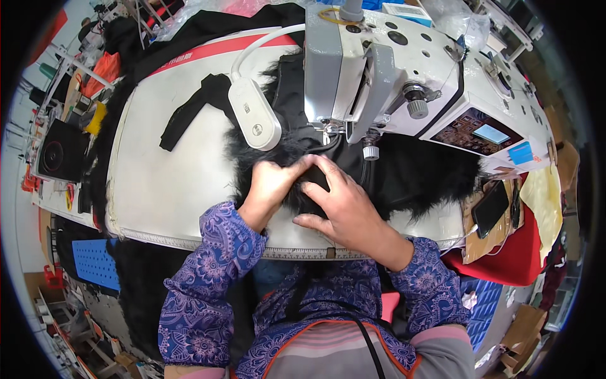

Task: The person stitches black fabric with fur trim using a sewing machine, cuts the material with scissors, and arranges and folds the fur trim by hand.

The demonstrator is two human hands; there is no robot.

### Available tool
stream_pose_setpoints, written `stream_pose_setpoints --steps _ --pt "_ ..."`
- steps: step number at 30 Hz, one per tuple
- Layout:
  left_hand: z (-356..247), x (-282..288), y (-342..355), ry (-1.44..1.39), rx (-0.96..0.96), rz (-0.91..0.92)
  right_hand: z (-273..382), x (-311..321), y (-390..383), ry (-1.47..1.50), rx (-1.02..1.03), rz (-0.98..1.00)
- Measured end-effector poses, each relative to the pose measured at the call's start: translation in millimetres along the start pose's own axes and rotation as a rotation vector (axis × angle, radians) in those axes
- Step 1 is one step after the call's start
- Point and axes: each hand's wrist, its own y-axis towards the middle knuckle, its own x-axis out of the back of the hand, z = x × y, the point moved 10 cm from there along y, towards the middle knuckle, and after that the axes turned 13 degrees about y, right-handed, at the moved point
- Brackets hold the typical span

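Note:
A piece of black faux fur fabric (423, 167) lies on the sewing machine's bed, with its long pile fringing the edges and a smooth black side facing up. My left hand (265, 186) grips its near left part, the fingers partly sunk in the pile. My right hand (347, 205) is bent over the same fabric, holding it with curved fingers, the thumb apart and lower. Both hands' fingertips meet just in front of the presser foot (327, 136) of the white and grey sewing machine (385, 69). What lies under the fingertips is hidden.
A white lamp (254, 114) on a bendy neck hangs left of the needle. Beyond it a narrow black fabric strip (199, 104) lies on the white table (164, 196). At the right are a phone (490, 208) on cardboard and red cloth (505, 256). A measuring tape runs along the front edge.

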Motion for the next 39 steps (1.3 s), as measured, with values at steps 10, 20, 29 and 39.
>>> stream_pose_setpoints --steps 10,20,29,39 --pt "11 0 14 -0.379 0.23 -0.094 -15 3 -12 -0.137 -0.088 0.077" --pt "30 -16 18 -0.786 0.233 0.115 -5 2 -17 -0.138 -0.013 -0.005" --pt "26 -14 17 -0.738 0.159 0.181 -6 18 -2 0.062 0.011 -0.128" --pt "30 -8 21 -0.735 0.175 0.156 -27 38 18 0.032 -0.118 -0.389"
